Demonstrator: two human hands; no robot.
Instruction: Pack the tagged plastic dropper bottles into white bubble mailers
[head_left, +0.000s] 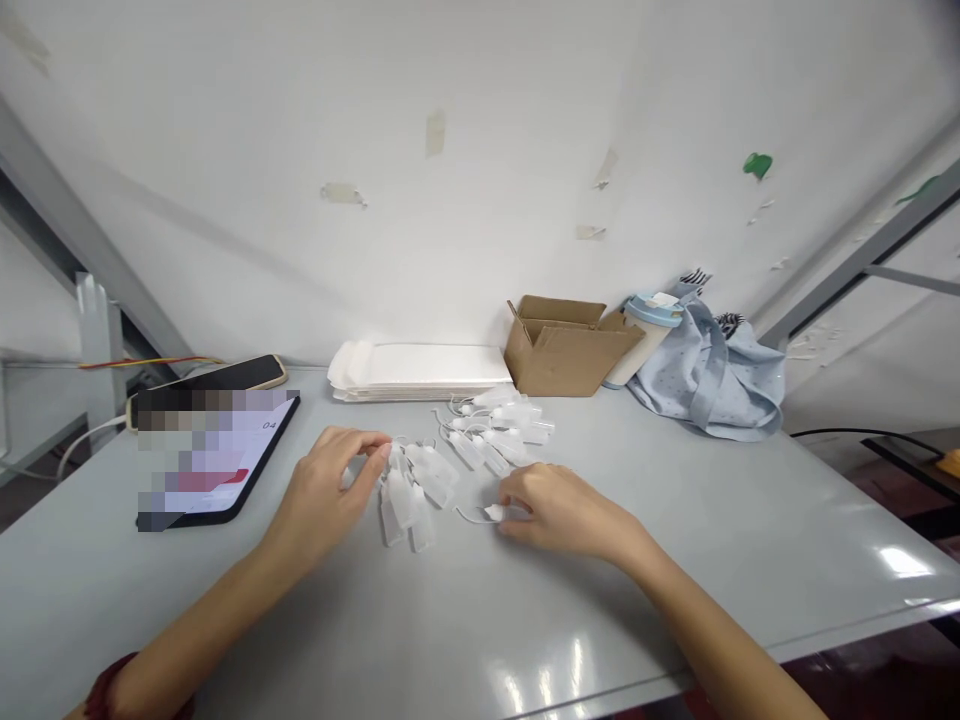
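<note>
Small translucent white plastic bottles with slim nozzles and thin pale tails [403, 500] lie in a loose, overlapping bunch on the glossy grey worktop [390, 630], just beside and below the fingers of the left hand [326, 485]. That thumb and forefinger are narrow, their tips nearly meeting at the bunch's upper end; whether they pinch a nozzle, I cannot tell. The fingers of the right hand [566, 505] curl around one more bottle of the same kind [495, 513], its nozzle poking out towards the left fingers, its tail trailing beside it. A second heap of matching bottles [510, 445] lies just beyond the right fingers, and farther off stand a stack of flat white packaging [427, 368] and a brown cardboard box with raised flaps [566, 362].

To handle these well, it seems best to grip each bottle by its body rather than its tail, press lightly so the soft-looking walls do not buckle, and free any crossed tails before lifting
</note>
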